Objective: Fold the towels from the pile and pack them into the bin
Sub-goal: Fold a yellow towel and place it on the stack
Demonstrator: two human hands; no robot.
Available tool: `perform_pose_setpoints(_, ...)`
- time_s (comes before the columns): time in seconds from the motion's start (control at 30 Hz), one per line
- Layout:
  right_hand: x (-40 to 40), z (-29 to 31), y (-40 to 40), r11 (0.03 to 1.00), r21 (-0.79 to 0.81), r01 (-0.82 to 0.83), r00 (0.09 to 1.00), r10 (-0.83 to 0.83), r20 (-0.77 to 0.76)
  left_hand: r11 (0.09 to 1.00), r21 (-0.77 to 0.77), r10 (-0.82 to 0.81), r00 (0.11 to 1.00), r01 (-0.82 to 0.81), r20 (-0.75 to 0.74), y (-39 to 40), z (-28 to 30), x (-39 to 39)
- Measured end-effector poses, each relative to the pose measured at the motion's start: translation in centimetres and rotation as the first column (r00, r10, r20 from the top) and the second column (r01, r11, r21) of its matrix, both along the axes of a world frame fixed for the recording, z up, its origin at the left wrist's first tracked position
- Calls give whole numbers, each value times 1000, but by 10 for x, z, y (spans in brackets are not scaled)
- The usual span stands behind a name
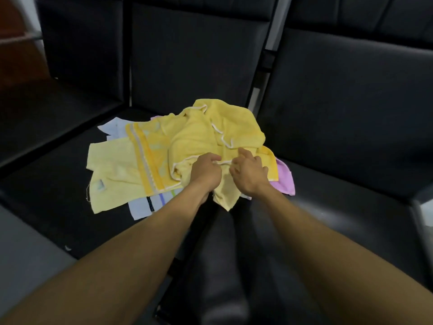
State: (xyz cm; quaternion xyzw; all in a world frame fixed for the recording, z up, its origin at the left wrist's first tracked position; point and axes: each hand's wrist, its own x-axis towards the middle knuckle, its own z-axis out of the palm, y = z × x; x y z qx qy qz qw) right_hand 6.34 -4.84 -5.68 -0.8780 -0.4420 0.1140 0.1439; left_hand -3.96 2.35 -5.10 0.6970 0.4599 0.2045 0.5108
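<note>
Picking up: left hand [206, 171] grips the crumpled yellow terry towel's [210, 134] white-trimmed edge; right hand [249, 173], fingers loose, must pinch it too.

Row of black glossy leather seats [339, 95] with tall padded backrests, grey metal frame strip [273, 26] showing between two backrests, reddish-brown wooden surface [16, 50] at far left, soft highlights on the cushions

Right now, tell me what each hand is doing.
Left hand: closed, gripping the white-trimmed edge of the top yellow towel.
Right hand: fingers curled on the same towel; a firm grip cannot be told.
</note>
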Motion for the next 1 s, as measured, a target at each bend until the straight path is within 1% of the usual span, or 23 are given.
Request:
perform_pose_setpoints(0.1, 2, -9, 2, 999, -2, -47, 995, 47, 85, 998, 59, 0, 1000, 1, -16, 3, -13, 3)
perform_pose_setpoints(0.17, 3, -12, -1, 996, -13, -90, 980, 91, 178, 990, 142, -4, 1000, 8, -25, 5, -20, 5)
perform_pose_setpoints(0.23, 4, -12, -5, 993, -10, -114, 969, 113, 221, 972, 233, -15, 998, 30, -65, 4, -24, 6)
perform_pose_setpoints(0.27, 5, -11, -6, 993, -8, -115, 968, 114, 224, 957, 283, -40, 993, 70, -108, 4, -25, 6)
perform_pose_setpoints(0.3, 5, -10, -6, 993, -12, -114, 969, 114, 219, 936, 322, -88, 979, 144, -181, 3, -24, 7)
perform_pose_setpoints(0.37, 4, -6, -8, 993, -19, -117, 975, 118, 186, 874, 366, -187, 916, 320, -354, 0, -25, 6)
perform_pose_setpoints(0.4, 3, -4, -9, 993, -17, -118, 980, 119, 162, 852, 369, -207, 885, 373, -416, 0, -26, 6)
perform_pose_setpoints(0.47, 2, 0, -10, 993, -12, -116, 986, 116, 120, 834, 374, -201, 855, 406, -479, 0, -24, 5)
perform_pose_setpoints(0.6, 3, 3, -11, 992, -51, -117, 990, 121, 75, 811, 388, -199, 830, 439, -521, 1, -21, 2)
perform_pose_setpoints(0.67, 2, 3, -10, 991, -55, -120, 991, 123, 54, 790, 448, -193, 862, 420, -468, 2, -19, 0)
perform_pose_setpoints(0.73, 1, 3, -10, 991, -32, -128, 991, 129, 37, 776, 528, -184, 924, 345, -334, 0, -14, 0)
perform_pose_setpoints(0.8, -1, 4, -10, 992, 20, -122, 993, 122, 1, 761, 587, -181, 960, 274, -214, -4, -6, -1)
perform_pose_setpoints(0.9, -2, 14, -17, 985, 167, -41, 997, 52, -62, 749, 620, -202, 972, 233, -121, -18, 9, -1)
perform_pose_setpoints(1.0, -3, 33, -43, 928, 361, 95, 996, -88, -35, 753, 625, -210, 976, 203, -64, -40, 30, 4)
